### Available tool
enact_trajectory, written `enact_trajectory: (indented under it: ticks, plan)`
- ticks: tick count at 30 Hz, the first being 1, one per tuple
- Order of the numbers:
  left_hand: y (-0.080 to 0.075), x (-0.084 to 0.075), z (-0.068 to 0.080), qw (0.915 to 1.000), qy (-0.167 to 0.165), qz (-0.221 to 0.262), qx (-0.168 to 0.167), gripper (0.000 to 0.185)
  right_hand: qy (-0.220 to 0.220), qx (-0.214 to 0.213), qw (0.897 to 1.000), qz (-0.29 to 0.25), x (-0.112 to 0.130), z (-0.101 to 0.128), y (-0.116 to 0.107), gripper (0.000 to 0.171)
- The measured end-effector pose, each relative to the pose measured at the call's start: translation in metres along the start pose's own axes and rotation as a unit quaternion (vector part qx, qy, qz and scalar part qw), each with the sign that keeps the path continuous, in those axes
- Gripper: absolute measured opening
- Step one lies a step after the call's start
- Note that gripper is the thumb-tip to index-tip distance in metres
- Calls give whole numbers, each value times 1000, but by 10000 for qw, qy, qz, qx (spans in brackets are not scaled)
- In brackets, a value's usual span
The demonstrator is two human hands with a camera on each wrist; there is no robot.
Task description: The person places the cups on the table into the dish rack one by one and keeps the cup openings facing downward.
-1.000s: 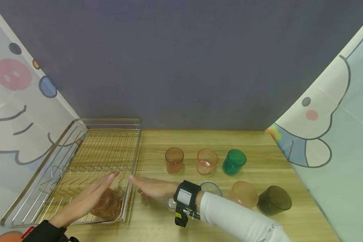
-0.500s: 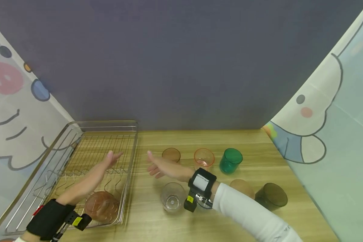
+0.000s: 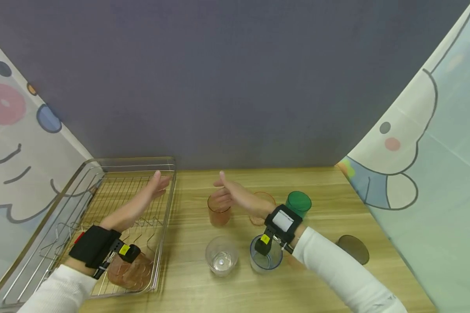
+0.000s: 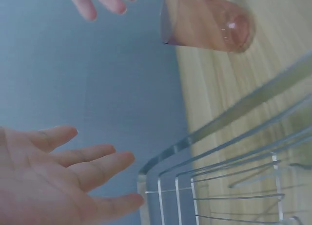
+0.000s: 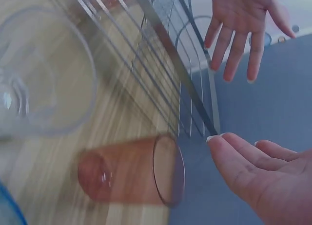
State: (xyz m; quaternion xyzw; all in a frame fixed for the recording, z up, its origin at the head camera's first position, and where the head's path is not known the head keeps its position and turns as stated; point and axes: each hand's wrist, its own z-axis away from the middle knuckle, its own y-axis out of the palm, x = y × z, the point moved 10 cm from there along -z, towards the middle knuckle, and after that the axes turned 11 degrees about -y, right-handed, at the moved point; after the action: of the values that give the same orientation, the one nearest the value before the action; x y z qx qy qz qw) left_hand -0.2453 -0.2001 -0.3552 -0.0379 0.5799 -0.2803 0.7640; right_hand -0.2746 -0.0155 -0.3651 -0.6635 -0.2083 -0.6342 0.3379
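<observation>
My left hand [image 3: 139, 206] hovers over the wire rack [image 3: 165, 234] with its fingers extended and nothing held. In the left wrist view its fingers are spread beside the rack's rim. My right hand [image 3: 236, 195] is above the brownish-pink glass [image 3: 219, 218], fingers loose and apart from it as the right wrist view shows. Inside the rack's near right corner lies a reddish-brown glass [image 3: 129, 274], partly covered by the left wrist camera. A clear glass [image 3: 221, 257] stands in front of the brownish-pink one. The blue-rimmed glass [image 3: 258, 263] sits under my right wrist.
A green glass [image 3: 299, 202] and a red-rimmed pink glass [image 3: 256, 220] stand toward the back, both partly behind the right arm. A dark grey glass [image 3: 353, 248] is at the right, partly hidden by the sleeve. A grey panel [image 3: 235, 87] closes off the table's far edge.
Both hands have lifted and moved forward. The right hand has shifted right, away from the rack, uncovering the clear glass. The reddish-brown glass stays in the rack.
</observation>
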Motion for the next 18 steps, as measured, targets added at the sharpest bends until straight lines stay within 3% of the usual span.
enact_trajectory:
  ticks: [2, 3, 6, 9, 10, 18]
  plan:
    - [-2, -4, -5, 10000, -31, -3, -2, 70, -55, -21, 9999, 114, 2, 3, -10, 78]
    - [-8, 11, -17, 10000, -79, -15, 11, 66, -45, -17, 9997, 219, 1, 5, -16, 78]
    - [-13, 5, -23, 10000, -5, -74, -52, 66, 6, -135, 9989, 445, 1, 11, -35, 79]
    - [-17, -5, -27, 9997, 143, -119, -128, 64, 32, -262, 9982, 547, 2, 19, -52, 79]
    - [-13, -24, -18, 9996, 186, -120, -169, 67, 10, -314, 9980, 541, 3, 22, -58, 78]
    - [-13, -46, -34, 9955, 167, -830, -419, 66, -129, -555, 9928, 1051, 9, 41, -94, 71]
